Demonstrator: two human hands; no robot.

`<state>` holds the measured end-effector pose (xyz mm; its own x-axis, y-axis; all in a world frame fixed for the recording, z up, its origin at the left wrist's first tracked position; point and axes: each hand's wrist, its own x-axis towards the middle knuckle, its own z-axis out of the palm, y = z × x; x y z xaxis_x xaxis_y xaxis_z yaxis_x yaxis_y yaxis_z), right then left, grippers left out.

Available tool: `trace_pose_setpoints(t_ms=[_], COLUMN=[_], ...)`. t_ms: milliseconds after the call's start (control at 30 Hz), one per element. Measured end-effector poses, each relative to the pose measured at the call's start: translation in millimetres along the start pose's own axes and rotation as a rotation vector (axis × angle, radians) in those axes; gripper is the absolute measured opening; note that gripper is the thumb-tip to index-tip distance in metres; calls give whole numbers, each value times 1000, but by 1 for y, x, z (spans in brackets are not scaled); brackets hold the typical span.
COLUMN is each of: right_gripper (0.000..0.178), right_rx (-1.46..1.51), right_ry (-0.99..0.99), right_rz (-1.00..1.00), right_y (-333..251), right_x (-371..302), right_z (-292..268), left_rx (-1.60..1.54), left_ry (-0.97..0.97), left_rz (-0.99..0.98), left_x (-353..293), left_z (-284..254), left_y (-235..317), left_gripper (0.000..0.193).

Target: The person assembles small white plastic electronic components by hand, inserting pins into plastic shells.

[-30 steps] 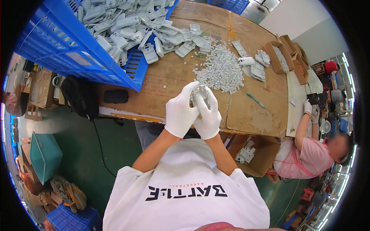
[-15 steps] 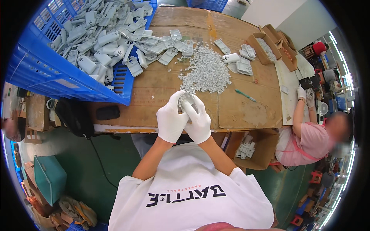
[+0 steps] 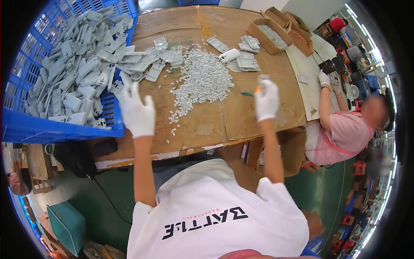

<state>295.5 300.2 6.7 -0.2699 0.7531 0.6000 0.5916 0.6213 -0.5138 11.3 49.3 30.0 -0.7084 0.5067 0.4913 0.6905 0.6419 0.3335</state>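
My left hand (image 3: pixel 137 110), in a white glove, is open at the right edge of a blue crate (image 3: pixel 64 134). Its thumb stands apart, and its fingertips are next to grey-white plastic housings (image 3: pixel 88 69) heaped in the crate. Farther right, my gloved right hand (image 3: pixel 267 102) is closed around a grey plastic housing (image 3: pixel 263 78), whose end shows above the fingers; the rest is hidden. Between my hands spreads a pile of small pale plastic pieces (image 3: pixel 200 77). A teal pen-like tool (image 3: pixel 246 93) lies left of my right hand.
Housings (image 3: pixel 155 71) spill from the crate onto the cardboard-covered table (image 3: pixel 202 127); others are stacked (image 3: pixel 248 64) beyond the pile. Cardboard boxes (image 3: pixel 269 36) of small parts stand at the back right. A co-worker in pink (image 3: pixel 345 129) sits at the right. An open carton (image 3: pixel 290 151) is below the table edge.
My hands, together on a grey housing before, are now apart. The left has moved left to the crate; the right has moved right with the housing. The view has shifted.
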Motion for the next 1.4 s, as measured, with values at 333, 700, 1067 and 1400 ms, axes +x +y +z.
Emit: trace_pose_setpoints(t_ms=[333,700,1067,1400], right_gripper=[32,18,5,24], right_rx=[-1049,60,-85,1022], right_ry=[-148,-351,-468,-464], right_rz=[389,-62,66,205], right_y=[223,-1,-20,-172], right_x=[110,-25,-17,-89], right_z=[-42,52,56,9], left_rx=[426,415,-856,-1146], left_ry=[-37,-238,-99,-275], left_rz=[-280,-316,-280,-79], left_x=[59,70,-11,-71], left_z=[47,55,8,-13], left_y=[-43,-41,-30,55], left_gripper=[25,35,11,28])
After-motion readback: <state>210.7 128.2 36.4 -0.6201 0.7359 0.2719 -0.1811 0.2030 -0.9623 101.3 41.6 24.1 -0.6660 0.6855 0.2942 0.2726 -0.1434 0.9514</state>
